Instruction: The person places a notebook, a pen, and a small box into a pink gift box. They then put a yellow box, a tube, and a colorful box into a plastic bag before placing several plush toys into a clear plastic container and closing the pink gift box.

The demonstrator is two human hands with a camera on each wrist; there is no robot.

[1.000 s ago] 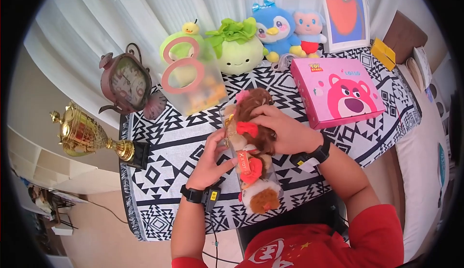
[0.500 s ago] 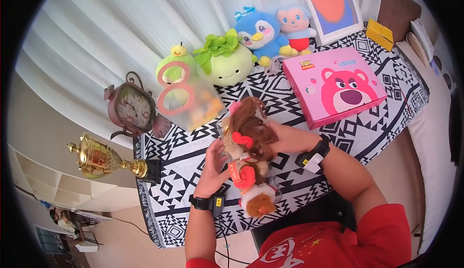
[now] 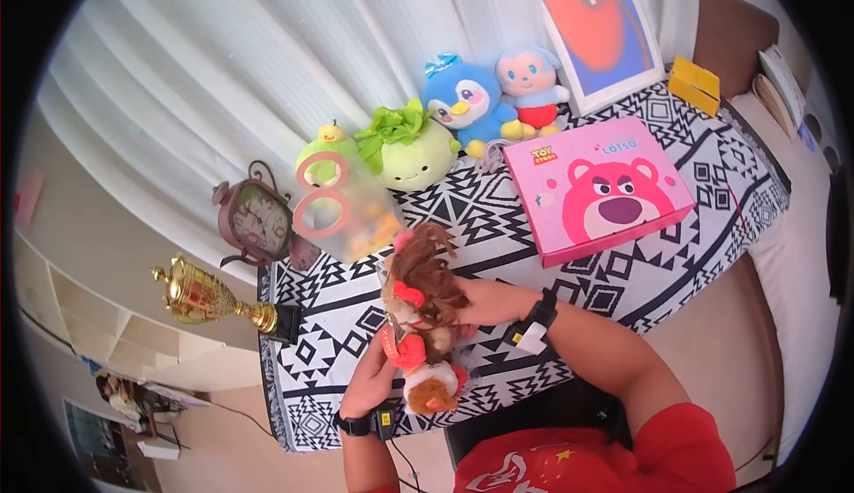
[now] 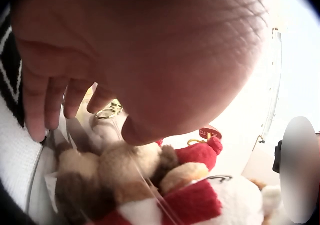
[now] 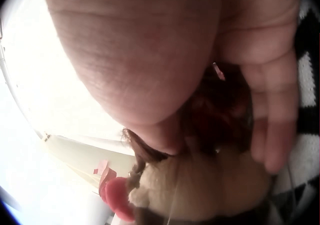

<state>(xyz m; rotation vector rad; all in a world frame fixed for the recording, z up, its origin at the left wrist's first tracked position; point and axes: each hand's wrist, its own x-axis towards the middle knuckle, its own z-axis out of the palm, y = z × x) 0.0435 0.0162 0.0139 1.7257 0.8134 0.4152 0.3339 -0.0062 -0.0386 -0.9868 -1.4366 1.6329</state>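
Several plush toys lie packed in a clear box (image 4: 46, 167) near the front of the patterned cloth. In the head view, a brown-haired plush (image 3: 431, 270) with a red bow is at the far end, and a white-and-brown plush (image 3: 433, 389) at the near end. Between them shows a red hat (image 3: 407, 351). My left hand (image 3: 369, 384) grips the box's left side; in the left wrist view its thumb lies over the plushes beside a gold ring (image 4: 106, 114). My right hand (image 3: 489, 303) holds the right side, its fingertips partly hidden by the brown hair.
A pink bear box (image 3: 614, 195) lies to the right. Behind stand a frosted bag (image 3: 360, 226) with ring handles, a green plush (image 3: 409, 164), a blue penguin plush (image 3: 471, 110) and a framed picture (image 3: 600, 35). A clock (image 3: 253, 222) and gold trophy (image 3: 203, 293) stand left.
My right hand has slid off the top of the brown hair to the box's right side. Both hands and the box have come nearer the front edge. The head view has shifted.
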